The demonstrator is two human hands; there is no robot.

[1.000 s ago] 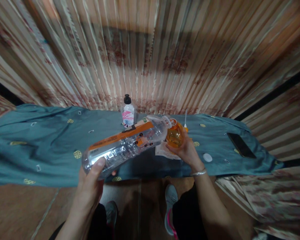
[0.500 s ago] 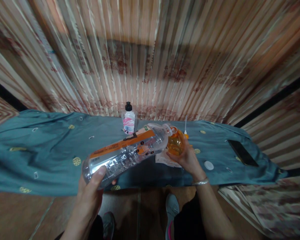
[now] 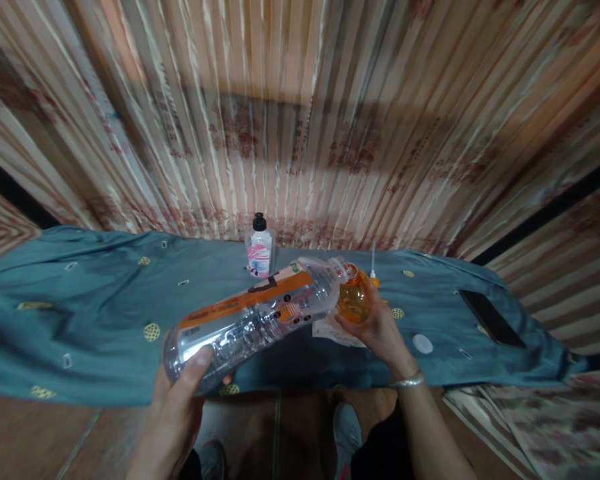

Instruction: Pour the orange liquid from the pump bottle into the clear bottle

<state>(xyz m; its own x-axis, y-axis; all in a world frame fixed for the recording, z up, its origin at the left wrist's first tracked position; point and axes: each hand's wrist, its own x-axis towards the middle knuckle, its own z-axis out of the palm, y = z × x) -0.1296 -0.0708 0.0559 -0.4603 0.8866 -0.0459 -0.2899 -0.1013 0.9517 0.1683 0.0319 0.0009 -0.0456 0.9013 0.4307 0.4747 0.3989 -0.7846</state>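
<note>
A large clear plastic bottle [image 3: 260, 313] with an orange label lies tilted across the middle, its neck toward the right. My left hand [image 3: 185, 383] is closed around its base end. My right hand [image 3: 377, 330] grips a small amber, see-through bottle [image 3: 354, 300], whose opening meets the mouth of the clear bottle. Whether liquid passes between them cannot be made out. Behind the right hand is a pump top [image 3: 374, 275] with a thin pale tube pointing up. Under the amber bottle lies a whitish sheet [image 3: 337, 332], partly hidden.
A bottle with a black cap and pink label [image 3: 259, 250] stands at the back of the teal cloth [image 3: 100, 300]. To the right are a white round lid [image 3: 423, 344] and a dark phone [image 3: 491, 317]. A pleated curtain [image 3: 280, 133] hangs behind the cloth-covered surface.
The view has shifted slightly, so the surface and things on it appear a little lower. Both hands keep their grips, and the two bottles remain mouth to mouth.
</note>
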